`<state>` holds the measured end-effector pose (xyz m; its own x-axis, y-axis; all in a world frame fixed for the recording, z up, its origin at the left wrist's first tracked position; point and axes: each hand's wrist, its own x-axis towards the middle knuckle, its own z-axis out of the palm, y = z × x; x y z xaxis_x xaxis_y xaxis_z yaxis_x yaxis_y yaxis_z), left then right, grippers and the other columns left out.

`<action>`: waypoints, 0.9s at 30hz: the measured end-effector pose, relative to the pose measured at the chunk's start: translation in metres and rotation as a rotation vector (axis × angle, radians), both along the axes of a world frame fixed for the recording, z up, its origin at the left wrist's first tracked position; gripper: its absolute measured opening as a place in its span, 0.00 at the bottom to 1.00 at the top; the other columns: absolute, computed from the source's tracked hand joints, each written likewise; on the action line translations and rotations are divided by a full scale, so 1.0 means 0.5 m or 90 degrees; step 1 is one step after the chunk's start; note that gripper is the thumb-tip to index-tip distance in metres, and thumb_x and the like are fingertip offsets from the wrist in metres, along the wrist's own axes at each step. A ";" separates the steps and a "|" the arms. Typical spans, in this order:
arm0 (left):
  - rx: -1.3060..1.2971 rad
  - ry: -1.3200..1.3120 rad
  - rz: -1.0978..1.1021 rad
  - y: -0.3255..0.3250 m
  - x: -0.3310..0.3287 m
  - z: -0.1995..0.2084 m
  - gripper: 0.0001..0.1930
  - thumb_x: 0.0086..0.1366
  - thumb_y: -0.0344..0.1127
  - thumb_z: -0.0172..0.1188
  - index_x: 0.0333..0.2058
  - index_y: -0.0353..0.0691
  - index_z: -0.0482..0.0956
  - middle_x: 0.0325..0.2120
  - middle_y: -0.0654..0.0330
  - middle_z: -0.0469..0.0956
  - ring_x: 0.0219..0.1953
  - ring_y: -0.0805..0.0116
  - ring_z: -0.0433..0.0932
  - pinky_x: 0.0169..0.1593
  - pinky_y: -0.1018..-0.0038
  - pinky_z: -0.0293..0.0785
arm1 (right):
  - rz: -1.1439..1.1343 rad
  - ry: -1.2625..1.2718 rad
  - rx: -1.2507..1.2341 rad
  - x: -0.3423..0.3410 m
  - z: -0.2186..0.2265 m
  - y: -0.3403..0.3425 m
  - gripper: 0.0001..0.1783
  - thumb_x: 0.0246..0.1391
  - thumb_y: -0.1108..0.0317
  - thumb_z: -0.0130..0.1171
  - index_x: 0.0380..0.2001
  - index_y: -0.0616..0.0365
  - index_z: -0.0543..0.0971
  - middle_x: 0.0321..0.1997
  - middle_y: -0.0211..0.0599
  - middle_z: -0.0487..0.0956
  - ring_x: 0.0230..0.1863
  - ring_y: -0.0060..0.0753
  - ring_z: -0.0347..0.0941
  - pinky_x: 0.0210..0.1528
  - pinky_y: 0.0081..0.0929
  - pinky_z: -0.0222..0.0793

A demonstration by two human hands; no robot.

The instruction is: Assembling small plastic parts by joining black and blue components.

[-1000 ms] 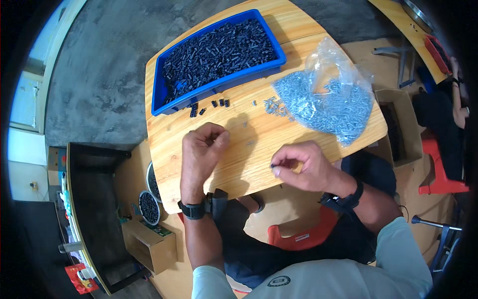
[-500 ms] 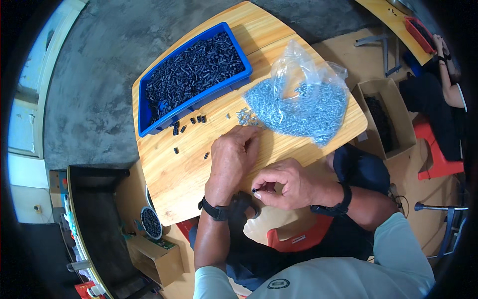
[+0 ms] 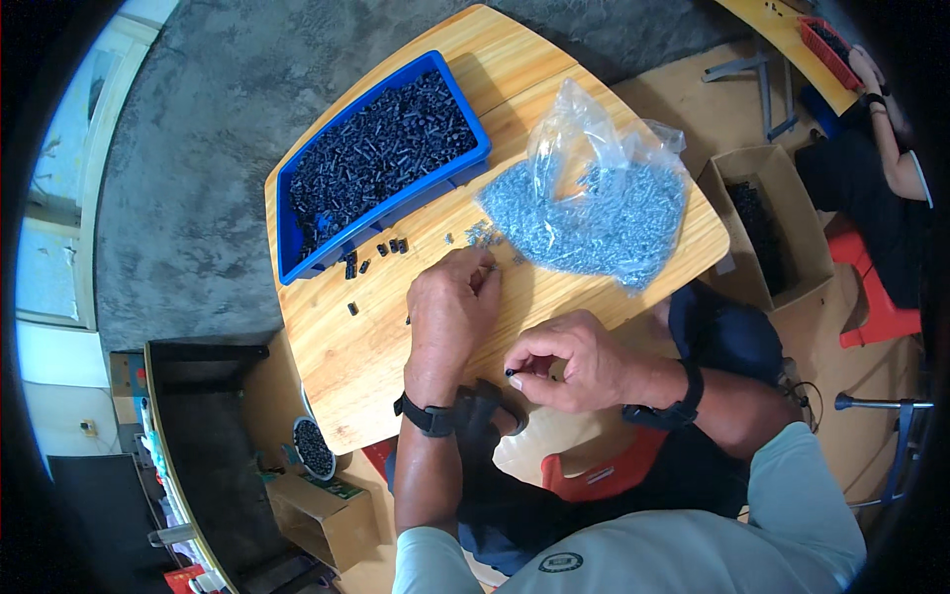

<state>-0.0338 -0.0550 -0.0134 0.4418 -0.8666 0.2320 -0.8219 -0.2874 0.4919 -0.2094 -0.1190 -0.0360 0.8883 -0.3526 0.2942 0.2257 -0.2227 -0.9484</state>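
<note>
My right hand (image 3: pixel 574 362) is closed in a pinch on a small black plastic piece (image 3: pixel 512 373), held just off the near table edge. My left hand (image 3: pixel 453 299) rests over the wooden table, its fingers drawn together beside a small spill of silvery metal pieces (image 3: pixel 482 236); what its fingertips hold, if anything, is too small to make out. Behind that spill lies a clear plastic bag (image 3: pixel 594 213) full of the same small metal pieces. Several black pieces (image 3: pixel 393 246) lie loose before a blue bin (image 3: pixel 381 223), which is heaped with more of them.
The wooden table (image 3: pixel 336 381) has a rounded outline. A cardboard box (image 3: pixel 807 262) with dark pieces stands on the floor at right. At lower left are a bowl of dark pieces (image 3: pixel 314 450) and another carton (image 3: pixel 322 515). Another person's hand (image 3: pixel 868 69) touches a red basket (image 3: pixel 829 54).
My left hand has shifted slightly left, and its fingers have drawn back a little from the metal spill. My right hand keeps its pinch on the black piece, almost unmoved. The view has tilted slightly.
</note>
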 end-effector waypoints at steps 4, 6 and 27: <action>0.006 0.019 0.008 0.019 0.025 0.007 0.06 0.55 0.28 0.67 0.32 0.33 0.83 0.18 0.55 0.78 0.20 0.68 0.76 0.26 0.72 0.70 | -0.002 0.019 -0.014 0.002 -0.006 -0.005 0.06 0.51 0.70 0.65 0.30 0.61 0.81 0.25 0.40 0.83 0.28 0.32 0.83 0.32 0.27 0.77; 0.027 0.016 0.020 0.027 0.031 0.018 0.06 0.55 0.28 0.67 0.32 0.32 0.83 0.19 0.56 0.78 0.20 0.70 0.75 0.26 0.73 0.70 | -0.004 0.022 -0.009 0.002 -0.005 -0.005 0.06 0.51 0.70 0.65 0.30 0.61 0.81 0.25 0.40 0.83 0.28 0.32 0.83 0.32 0.27 0.77; 0.022 0.027 0.010 0.031 0.031 0.010 0.05 0.58 0.25 0.63 0.33 0.29 0.81 0.21 0.53 0.80 0.21 0.70 0.76 0.27 0.74 0.72 | -0.009 0.025 0.017 0.005 -0.006 -0.007 0.06 0.51 0.71 0.64 0.31 0.64 0.81 0.25 0.40 0.84 0.28 0.29 0.83 0.32 0.27 0.78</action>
